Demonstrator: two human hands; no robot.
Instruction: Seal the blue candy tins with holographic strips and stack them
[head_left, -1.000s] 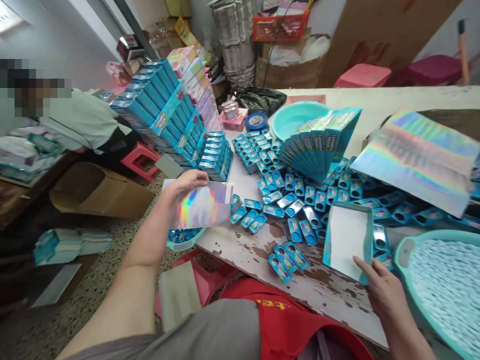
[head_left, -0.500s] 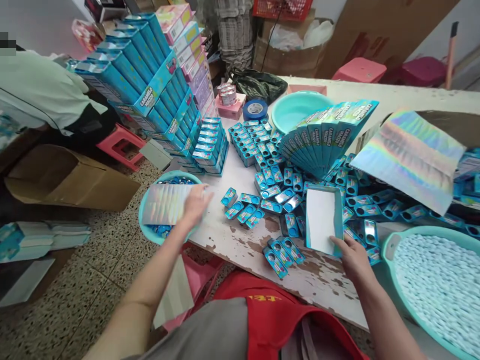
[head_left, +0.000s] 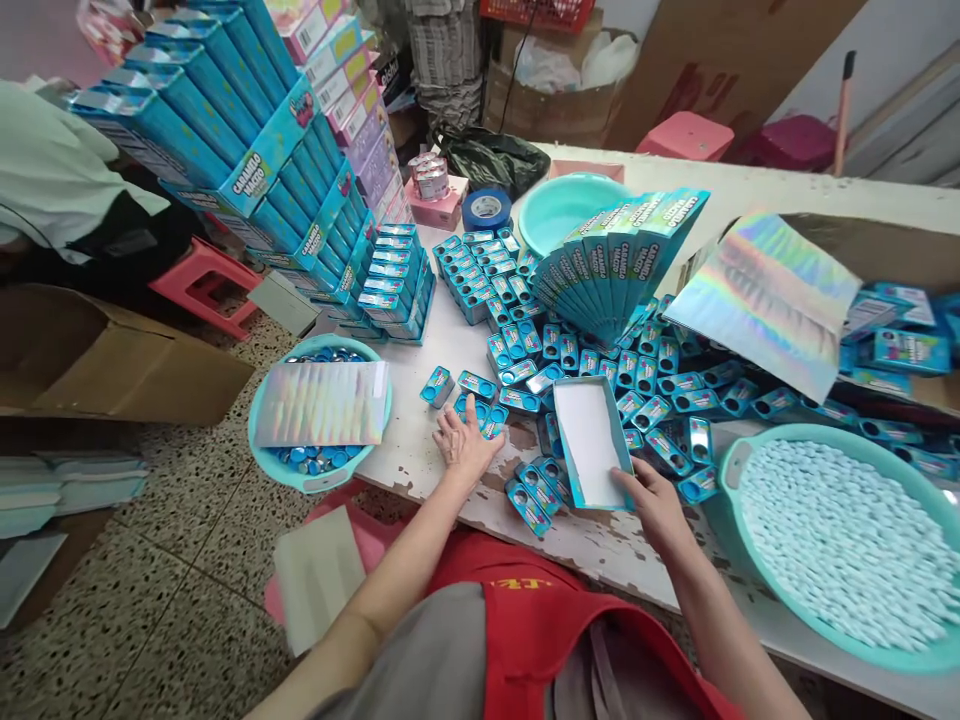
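My left hand (head_left: 465, 445) is spread over a small group of blue tins (head_left: 493, 418) on the table, its fingertips at the nearest ones; whether it presses on them I cannot tell. In my right hand (head_left: 656, 500) is the near right corner of a shallow open blue box (head_left: 592, 440) with a white inside, thumb over the rim. The box is tilted and nothing lies in it. Just left of it stands a cluster of tins with round holes (head_left: 538, 492). A shiny holographic sheet (head_left: 322, 403) lies across a teal basin (head_left: 259, 450) of round blue pieces.
At the right stands a teal basin (head_left: 731, 490) full of pale wrapped pieces. Behind the box are many more tins (head_left: 645, 370), a fan of blue cartons (head_left: 615, 265) and a roll of blue tape (head_left: 487, 208). Stacked display boxes (head_left: 255, 175) rise at left, near a person's sleeve (head_left: 52, 160).
My left hand has left the holographic sheet on the left basin and moved right to the tins. My right hand still holds the box. The whole view has shifted slightly.
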